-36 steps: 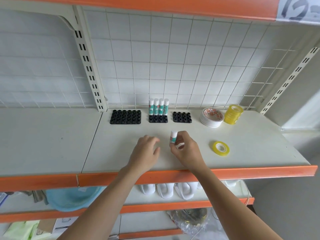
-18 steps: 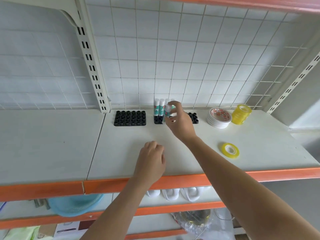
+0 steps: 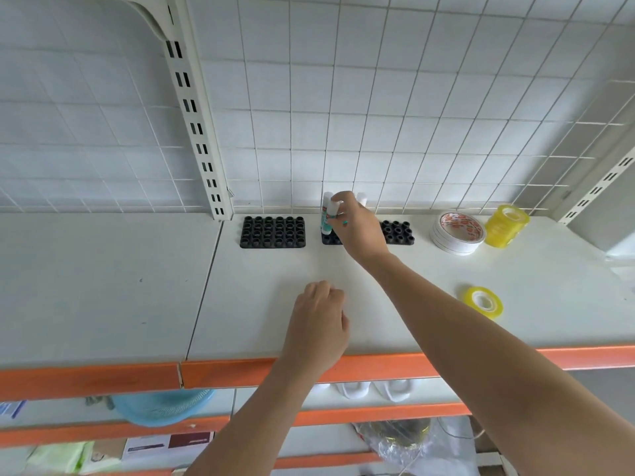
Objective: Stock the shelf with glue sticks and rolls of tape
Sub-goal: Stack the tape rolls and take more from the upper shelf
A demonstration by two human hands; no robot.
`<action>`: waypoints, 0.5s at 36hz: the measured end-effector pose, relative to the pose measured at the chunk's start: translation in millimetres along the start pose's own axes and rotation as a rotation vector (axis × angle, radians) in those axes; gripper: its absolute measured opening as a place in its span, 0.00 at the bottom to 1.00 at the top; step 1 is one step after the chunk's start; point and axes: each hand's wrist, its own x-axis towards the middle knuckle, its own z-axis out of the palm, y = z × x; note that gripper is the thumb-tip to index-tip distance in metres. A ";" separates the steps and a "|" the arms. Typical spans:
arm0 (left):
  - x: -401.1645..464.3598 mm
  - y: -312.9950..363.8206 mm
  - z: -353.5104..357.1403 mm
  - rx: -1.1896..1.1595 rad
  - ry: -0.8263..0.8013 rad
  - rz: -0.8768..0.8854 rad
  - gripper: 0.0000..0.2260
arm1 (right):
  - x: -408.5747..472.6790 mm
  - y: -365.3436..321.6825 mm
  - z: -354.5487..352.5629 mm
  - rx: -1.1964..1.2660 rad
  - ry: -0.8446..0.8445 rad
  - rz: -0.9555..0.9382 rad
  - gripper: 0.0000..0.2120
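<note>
My right hand [image 3: 359, 225] reaches to the back of the white shelf [image 3: 343, 304] and grips a white and teal glue stick [image 3: 90, 214] upright over the middle black holder [image 3: 330, 239]. Other glue sticks [image 3: 361, 198] stand in that holder, partly hidden by the hand. An empty black holder [image 3: 272, 231] lies to the left, a smaller one [image 3: 398, 231] to the right. My left hand [image 3: 318, 326] rests loosely curled on the shelf near its front edge, holding nothing. A yellow tape roll [image 3: 482, 301] lies flat at the right.
A stack of white tape rolls [image 3: 457, 232] and a stack of yellow tape rolls [image 3: 506, 226] stand at the back right. A wire grid panel [image 3: 378, 97] backs the shelf. The orange shelf edge [image 3: 309, 371] runs along the front; lower shelves hold a blue basin [image 3: 161, 407].
My right hand has carried the glue stick from the shelf's front to the middle holder at the back and lowered it there. My left hand stayed near the front edge.
</note>
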 end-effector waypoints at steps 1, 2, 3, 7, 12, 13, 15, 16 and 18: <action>-0.2 0.1 0.0 0.000 0.001 0.002 0.05 | 1.0 1.5 1.5 -0.010 -0.005 0.000 0.12; 0.0 0.0 0.0 0.000 0.002 0.002 0.06 | 2.0 2.3 2.4 -0.020 -0.009 -0.002 0.12; 0.1 0.2 -0.2 0.002 0.003 0.003 0.06 | 3.4 3.0 3.1 -0.039 -0.012 -0.008 0.12; 0.1 0.3 0.2 0.011 0.006 0.004 0.05 | 8.1 0.1 5.3 -0.161 0.043 -0.105 0.11; -0.5 0.2 0.5 0.012 0.025 0.015 0.05 | 12.5 -7.9 2.8 -0.271 0.130 -0.232 0.06; -0.5 0.1 0.2 0.014 0.026 0.018 0.05 | 13.5 -8.6 2.4 -0.283 0.132 -0.233 0.05; -0.4 0.2 0.2 0.019 0.024 0.018 0.05 | 14.8 -10.1 1.9 -0.313 0.148 -0.236 0.04; -0.3 0.2 0.2 0.022 0.022 0.018 0.05 | 15.1 -10.4 1.6 -0.329 0.158 -0.243 0.03; -0.6 0.7 -0.2 0.027 0.013 0.018 0.04 | 14.5 -10.3 1.6 -0.351 0.177 -0.261 0.03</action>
